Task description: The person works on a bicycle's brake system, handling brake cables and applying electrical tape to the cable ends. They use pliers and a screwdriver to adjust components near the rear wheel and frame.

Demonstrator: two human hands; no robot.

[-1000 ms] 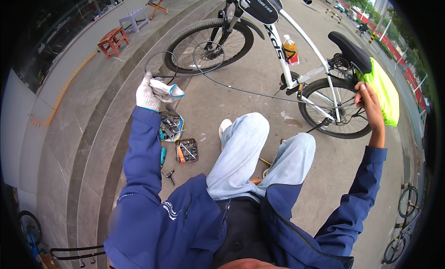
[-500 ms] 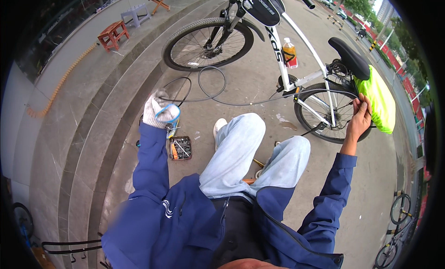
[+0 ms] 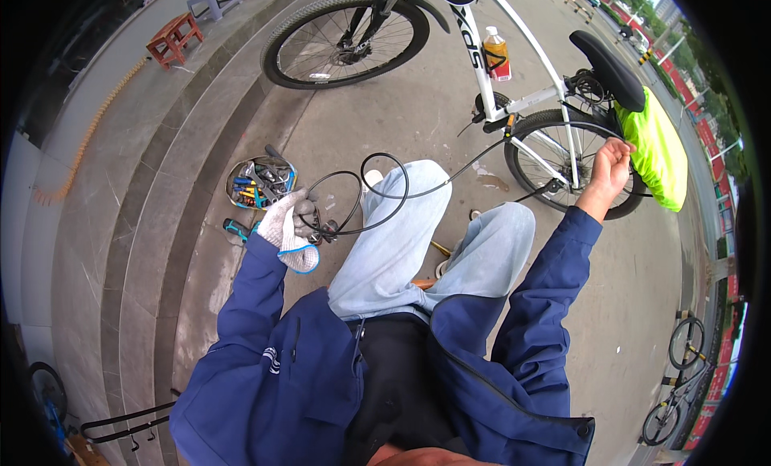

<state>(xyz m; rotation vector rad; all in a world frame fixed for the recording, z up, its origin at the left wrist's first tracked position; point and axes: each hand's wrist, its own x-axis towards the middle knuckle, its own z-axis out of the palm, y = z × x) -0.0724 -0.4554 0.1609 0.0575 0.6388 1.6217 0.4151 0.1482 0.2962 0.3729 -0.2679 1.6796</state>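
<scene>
My left hand [image 3: 287,223], in a whitish knit glove with grey fingers and a blue cuff edge, is closed on a thin black cable [image 3: 408,179]. The cable loops over my left knee and runs right toward the rear of a white bicycle [image 3: 484,93]. My bare right hand [image 3: 613,165] pinches the cable's far stretch above the rear wheel, beside the yellow-green cover [image 3: 652,149] behind the black saddle [image 3: 608,73]. The cable's tip at my right fingers is too small to make out.
A round container [image 3: 229,195] of pliers and other hand tools stands left of my gloved hand, with a teal-and-black tool [image 3: 235,228] below it. Stone steps [image 3: 181,153] curve along the left, bearing a red stool [image 3: 173,40]. An orange bottle [image 3: 496,55] sits on the bicycle frame.
My left hand has drawn the cable closer to me, and its loops now hang over my knee. The tool container has come into sight. My right hand stays near the cover.
</scene>
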